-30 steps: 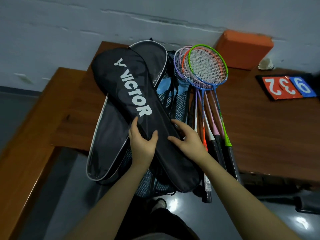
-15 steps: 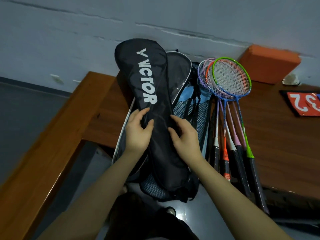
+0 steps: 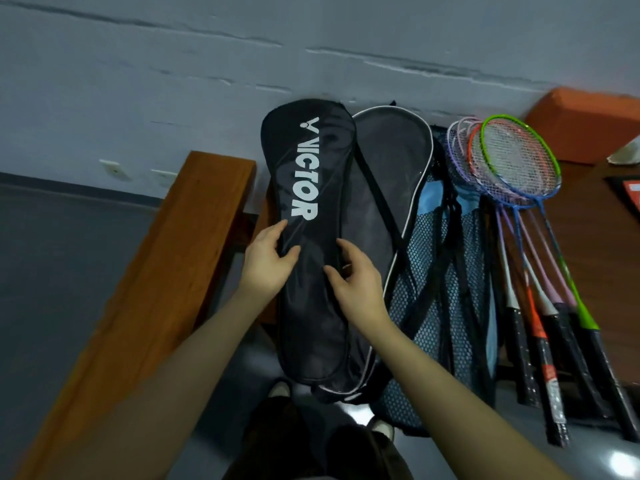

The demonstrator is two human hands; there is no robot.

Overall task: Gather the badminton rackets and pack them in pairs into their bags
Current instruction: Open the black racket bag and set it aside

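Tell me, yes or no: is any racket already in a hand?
No: both the left hand and right hand are on the black Victor bag, while the rackets lie untouched to the right.

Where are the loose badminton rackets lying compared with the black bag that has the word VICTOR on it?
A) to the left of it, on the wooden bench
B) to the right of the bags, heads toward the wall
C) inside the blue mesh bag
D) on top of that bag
B: the rackets lie fanned on the table right of the VICTOR bag, heads toward the wall.
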